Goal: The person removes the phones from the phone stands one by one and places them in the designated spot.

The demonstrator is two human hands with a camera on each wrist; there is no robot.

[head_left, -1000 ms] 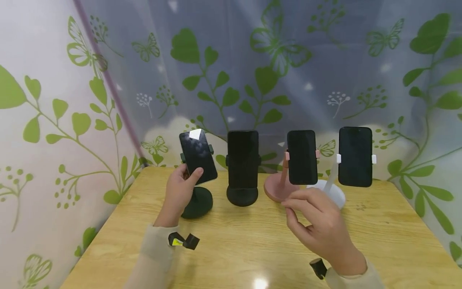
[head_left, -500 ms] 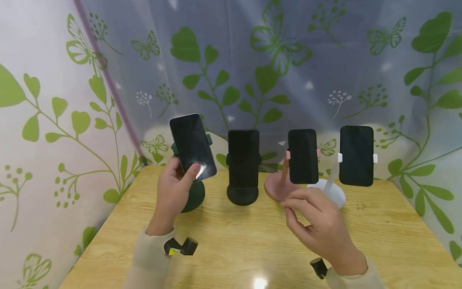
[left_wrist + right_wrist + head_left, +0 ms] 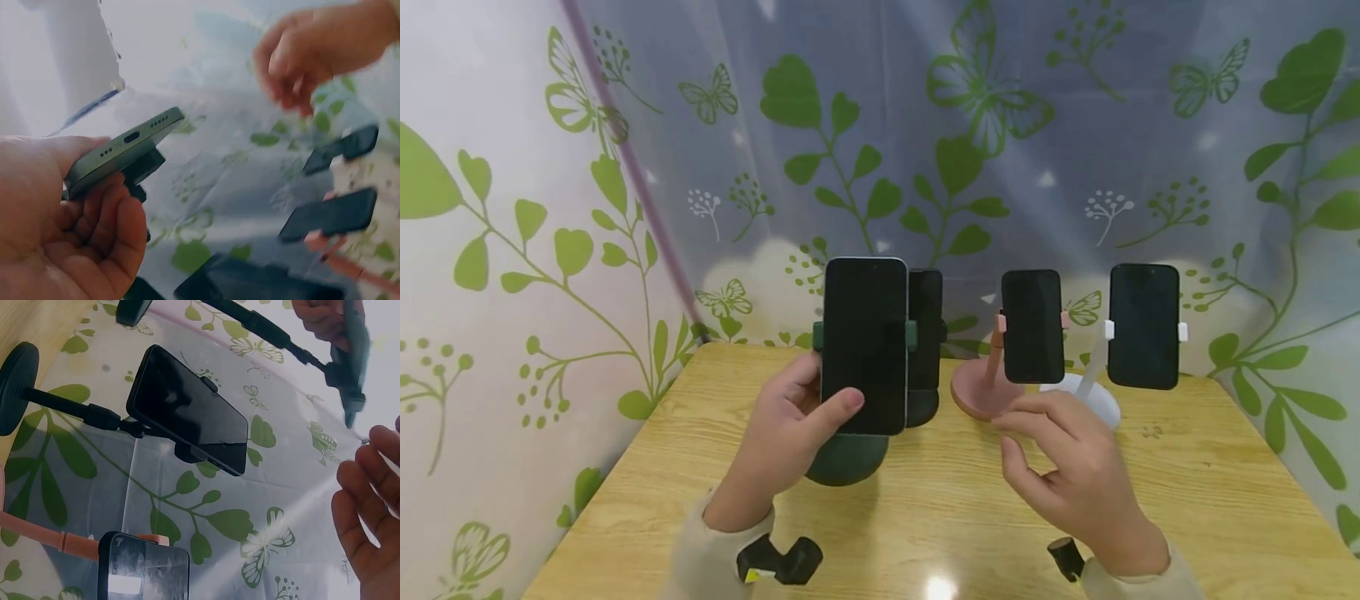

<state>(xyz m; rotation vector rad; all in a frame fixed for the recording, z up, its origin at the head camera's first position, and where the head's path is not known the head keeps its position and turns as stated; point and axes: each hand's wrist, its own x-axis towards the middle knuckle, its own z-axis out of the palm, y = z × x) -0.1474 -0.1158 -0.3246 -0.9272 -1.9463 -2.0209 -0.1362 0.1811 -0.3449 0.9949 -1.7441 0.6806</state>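
Observation:
My left hand [image 3: 790,429] grips the lower part of a dark-screened smartphone [image 3: 865,333], thumb across the screen and fingers curled behind it. The phone sits upright in the clamp of a dark green phone stand [image 3: 847,461]. In the left wrist view, the phone's bottom edge [image 3: 128,139] with its charging port faces the camera. Whether the green base touches the table cannot be told. My right hand [image 3: 1075,475] hovers with loosely bent fingers and holds nothing, in front of the pink phone stand [image 3: 973,390] and the white phone stand [image 3: 1108,404].
Partly behind the held phone stands a black phone stand [image 3: 922,408] carrying another phone [image 3: 187,412]. Two more phones are clamped in the pink and white stands. A patterned curtain [image 3: 880,125] closes off the back of the wooden table [image 3: 970,525].
My left hand first tilts and raises the phone with its green stand, then brings it right and nearer, upright, partly covering the black stand. My right hand stays almost still.

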